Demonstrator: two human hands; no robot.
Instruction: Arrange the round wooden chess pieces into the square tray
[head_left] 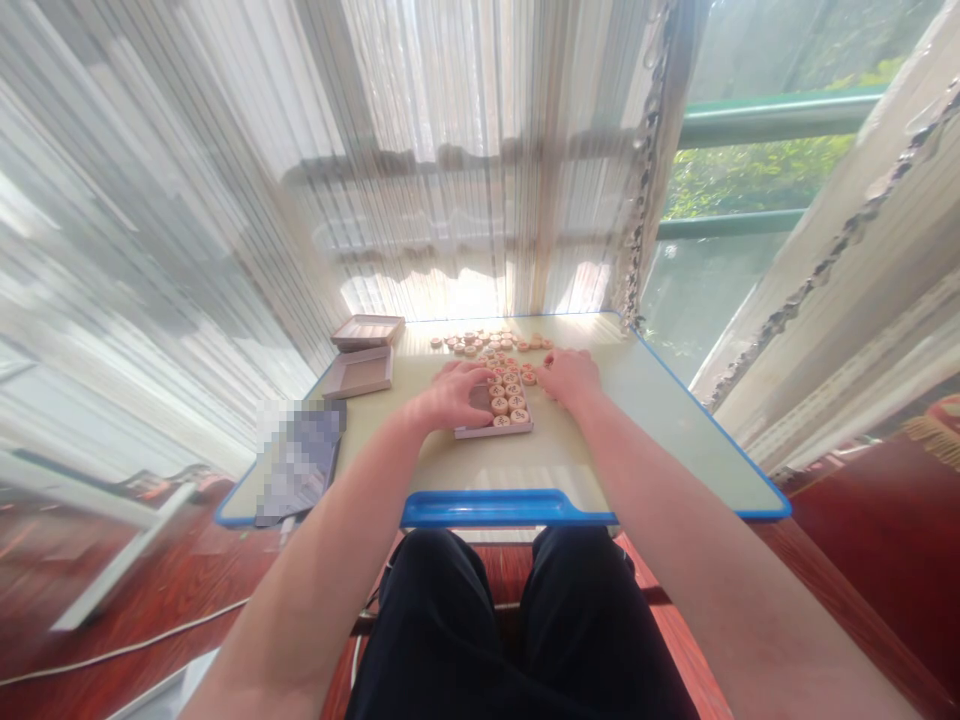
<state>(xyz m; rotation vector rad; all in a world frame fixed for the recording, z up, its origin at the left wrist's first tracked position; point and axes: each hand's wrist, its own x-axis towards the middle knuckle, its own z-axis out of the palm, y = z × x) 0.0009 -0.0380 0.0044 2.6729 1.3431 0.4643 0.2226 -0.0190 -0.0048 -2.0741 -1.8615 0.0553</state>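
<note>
A shallow box (495,432) lies on the small table, with round wooden Chinese chess pieces (499,405) standing in rows along its right part. My left hand (452,396) reaches over the box's left side, thumb and fingers spread apart around the bare part of its floor. Just right of the box, my right hand (571,378) has its fingers curled together beside a loose Chinese chess piece (529,376). What those fingertips hold, if anything, is hidden. More loose pieces (502,341) are scattered behind the box.
Two shallow box parts, an open tray (360,372) and another behind it (369,328), sit at the table's back left. A dark flat object (304,460), partly pixelated, lies at the left edge. A blue rim and pencil groove (487,508) edge the table (660,440). Curtains hang behind.
</note>
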